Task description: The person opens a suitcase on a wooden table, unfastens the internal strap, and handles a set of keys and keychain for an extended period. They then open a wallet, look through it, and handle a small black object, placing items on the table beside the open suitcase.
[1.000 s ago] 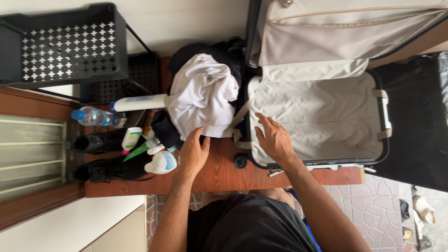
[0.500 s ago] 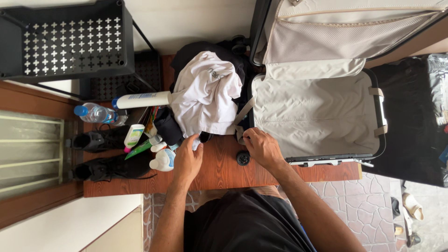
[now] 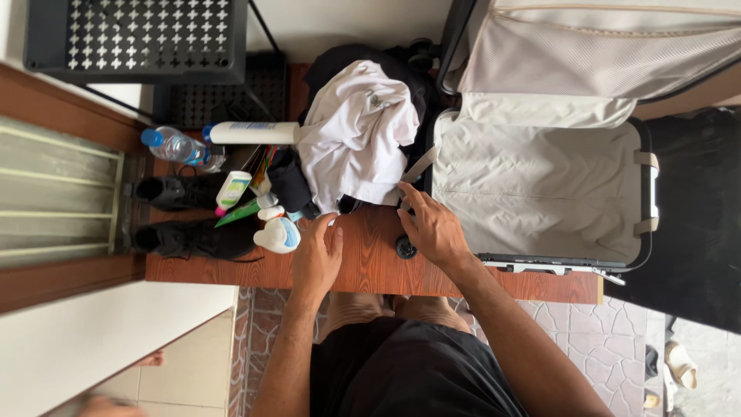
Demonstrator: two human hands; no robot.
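My left hand (image 3: 316, 255) lies on the brown wooden table (image 3: 370, 270), its fingertips at the lower hem of a crumpled white shirt (image 3: 355, 139). My right hand (image 3: 432, 229) rests at the near corner of an open suitcase (image 3: 645, 193) with a pale grey lining. Its fingers reach to the beige strap (image 3: 418, 164) beside the shirt, just above a black suitcase wheel (image 3: 404, 247). Neither hand clearly holds anything. The shirt lies on a heap of dark clothes (image 3: 363, 62).
Left of the shirt lie a long white bottle (image 3: 251, 133), a water bottle (image 3: 174, 145), small tubes (image 3: 233, 189), a white and blue bottle (image 3: 278, 234) and black shoes (image 3: 193, 239). A black perforated crate (image 3: 139, 35) stands behind. The suitcase lid (image 3: 602, 54) is raised.
My right hand has left the suitcase lining and come to its near corner by the strap. My left hand has stayed at the shirt's hem. The camera has shifted.
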